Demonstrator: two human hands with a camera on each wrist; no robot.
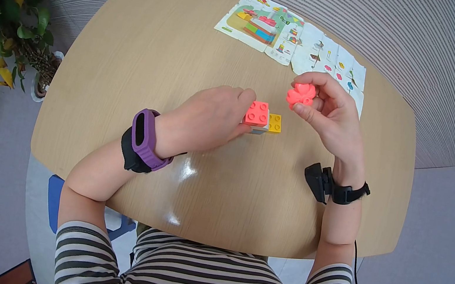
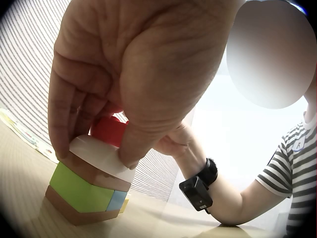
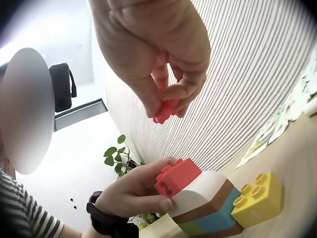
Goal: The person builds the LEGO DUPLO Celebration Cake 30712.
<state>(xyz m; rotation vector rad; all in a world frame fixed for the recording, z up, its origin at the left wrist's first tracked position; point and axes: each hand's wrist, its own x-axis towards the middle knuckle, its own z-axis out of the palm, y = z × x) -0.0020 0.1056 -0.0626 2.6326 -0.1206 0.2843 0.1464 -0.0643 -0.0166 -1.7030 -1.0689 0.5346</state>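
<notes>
My left hand [image 1: 204,117] grips a small stack of toy building bricks on the table, thumb and fingers on opposite sides of its white curved brick [image 3: 200,192]. On top of that sits a red brick [image 1: 257,113] marked with a 2. Below are brown layers with a green brick [image 2: 81,186] and a blue brick [image 3: 218,213] between them. Right beside the stack stands a yellow brick [image 3: 258,200] with studs up. Raised to the right of the stack, my right hand [image 1: 335,120] pinches a coral-red flower-shaped brick [image 1: 300,96] between thumb and fingers.
An unfolded picture instruction sheet [image 1: 258,22] lies along the far edge of the wooden table [image 1: 137,38], against a ribbed wall. A potted plant [image 1: 24,32] stands beyond the left edge. Part of a blue chair [image 1: 53,201] shows at the lower left.
</notes>
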